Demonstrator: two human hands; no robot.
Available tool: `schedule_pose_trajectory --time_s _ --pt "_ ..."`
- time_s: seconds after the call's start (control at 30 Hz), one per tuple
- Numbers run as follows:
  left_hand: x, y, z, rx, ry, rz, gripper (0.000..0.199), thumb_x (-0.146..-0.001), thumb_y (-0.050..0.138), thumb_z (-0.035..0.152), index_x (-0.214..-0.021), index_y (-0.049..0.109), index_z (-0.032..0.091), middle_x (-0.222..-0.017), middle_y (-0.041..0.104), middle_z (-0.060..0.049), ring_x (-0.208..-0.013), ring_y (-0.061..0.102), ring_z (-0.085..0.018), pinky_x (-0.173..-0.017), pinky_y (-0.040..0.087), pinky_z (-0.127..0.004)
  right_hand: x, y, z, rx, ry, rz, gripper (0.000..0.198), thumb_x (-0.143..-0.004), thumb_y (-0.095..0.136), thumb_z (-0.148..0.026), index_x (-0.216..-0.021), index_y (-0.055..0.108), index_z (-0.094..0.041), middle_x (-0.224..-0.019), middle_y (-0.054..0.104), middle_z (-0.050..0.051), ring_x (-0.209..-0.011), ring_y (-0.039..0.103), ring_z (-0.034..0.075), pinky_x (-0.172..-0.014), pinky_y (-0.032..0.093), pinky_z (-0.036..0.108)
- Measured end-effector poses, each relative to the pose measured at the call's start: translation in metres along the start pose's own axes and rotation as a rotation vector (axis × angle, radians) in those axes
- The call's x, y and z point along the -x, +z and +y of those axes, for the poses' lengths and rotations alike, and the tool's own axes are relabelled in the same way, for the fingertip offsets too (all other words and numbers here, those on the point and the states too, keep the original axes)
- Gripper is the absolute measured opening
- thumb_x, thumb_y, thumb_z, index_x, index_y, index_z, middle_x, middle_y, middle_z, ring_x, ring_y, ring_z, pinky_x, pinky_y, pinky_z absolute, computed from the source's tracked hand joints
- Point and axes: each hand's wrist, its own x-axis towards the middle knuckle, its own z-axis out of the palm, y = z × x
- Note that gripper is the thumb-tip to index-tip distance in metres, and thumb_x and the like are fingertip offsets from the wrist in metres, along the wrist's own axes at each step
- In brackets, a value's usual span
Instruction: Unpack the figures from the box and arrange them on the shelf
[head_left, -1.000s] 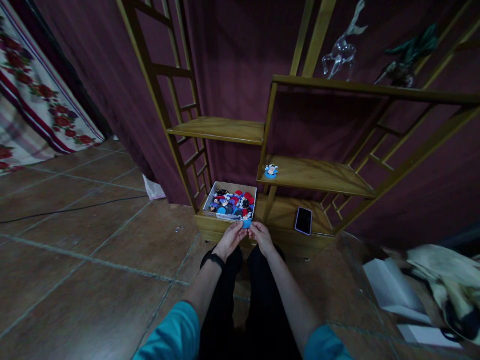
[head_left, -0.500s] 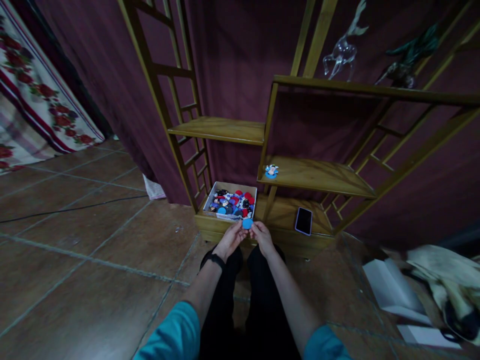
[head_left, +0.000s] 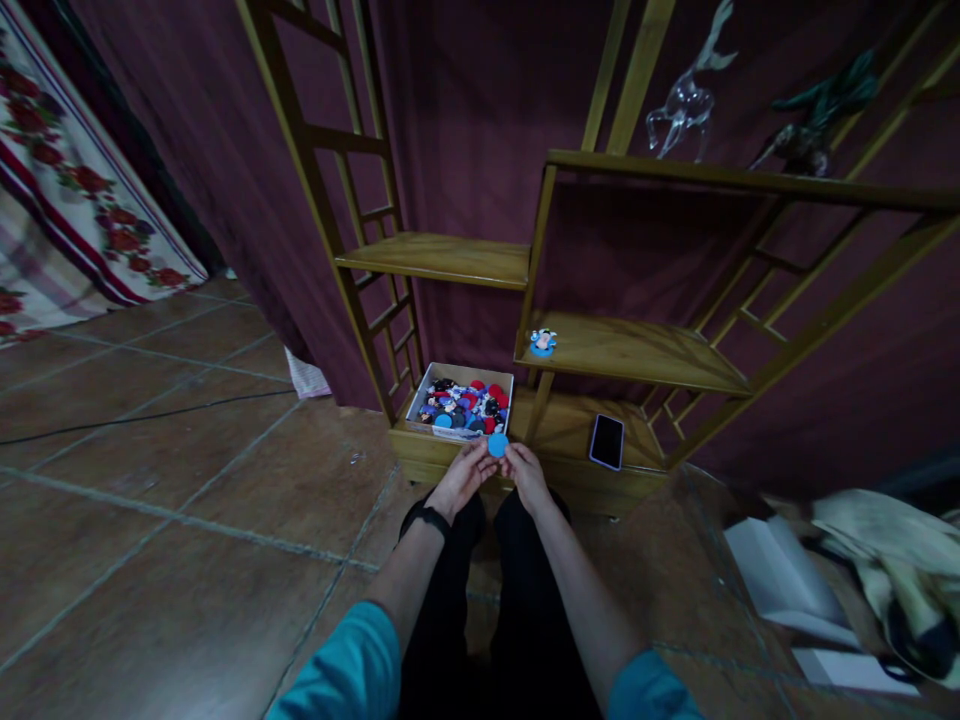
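Observation:
A round, flat blue disc (head_left: 497, 445) is pinched between my two hands, just in front of the box's near edge. My left hand (head_left: 466, 474) has its fingers on the disc's left side. On its right side, the fingers of my right hand (head_left: 525, 473) press against the rim. Whether anything is fixed to the disc's far side is hidden. Behind the hands, an open cardboard box (head_left: 417, 407) holds many small figures and red, blue and black round pieces. A small figurine on a blue round base (head_left: 543, 343) stands on the shelf to the right.
The wooden shelf unit (head_left: 442, 258) stands against a dark red curtain. A phone (head_left: 607, 442) lies on its lower board. Higher up is a clear glass deer (head_left: 684, 110). White boxes (head_left: 787, 580) and cloth lie on the floor at right; a black cable (head_left: 150, 416) runs along the left.
The blue disc has tilted so that its flat face turns more toward me, and it has shifted very slightly right. Both hands stay nearly in place.

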Motion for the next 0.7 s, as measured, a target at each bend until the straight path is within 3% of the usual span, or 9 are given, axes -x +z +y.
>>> schedule_pose_trajectory --time_s 0.13,0.37,0.53,0.7 --pt "0.0024 0.0019 0.0020 -0.010 -0.010 -0.025 0.032 -0.074 0.066 0.023 -0.105 0.057 0.017 -0.088 0.067 -0.006 -0.077 0.064 -0.015 -0.072 0.049 -0.027 0.0015 0.0013 -0.0032 -0.001 0.012 -0.012 0.032 -0.066 0.067 -0.048 -0.072 0.058 -0.018 -0.058 0.055 -0.004 -0.044 0.042 0.005 -0.043 0.032 0.020" --pt "0.0003 -0.0005 -0.0001 0.000 -0.013 -0.038 0.022 -0.075 0.065 0.024 -0.094 0.061 0.014 -0.087 0.068 -0.007 -0.077 0.064 -0.014 -0.074 0.048 -0.026 0.0026 0.0025 -0.0021 0.041 -0.027 -0.007 0.033 -0.069 0.062 -0.051 -0.070 0.056 -0.018 -0.058 0.054 -0.004 -0.044 0.042 0.005 -0.043 0.032 0.020" --pt "-0.0021 -0.0012 0.0000 -0.017 -0.060 0.021 0.024 -0.077 0.062 0.031 -0.092 0.062 0.012 -0.076 0.067 -0.008 -0.070 0.064 -0.014 -0.069 0.049 -0.025 0.0007 0.0026 0.0015 0.133 -0.103 0.037 0.028 -0.072 0.058 -0.047 -0.076 0.058 -0.020 -0.057 0.053 -0.005 -0.044 0.044 0.007 -0.045 0.035 0.021" --pt "-0.0030 0.0016 0.0012 -0.038 -0.117 0.060 0.030 -0.078 0.060 0.039 -0.091 0.062 0.012 -0.072 0.066 -0.008 -0.066 0.063 -0.013 -0.065 0.049 -0.023 0.0021 0.0011 -0.0009 0.198 -0.175 0.076 0.040 -0.068 0.062 -0.034 -0.107 0.059 -0.024 -0.095 0.063 0.003 -0.071 0.058 0.014 -0.059 0.045 0.024"
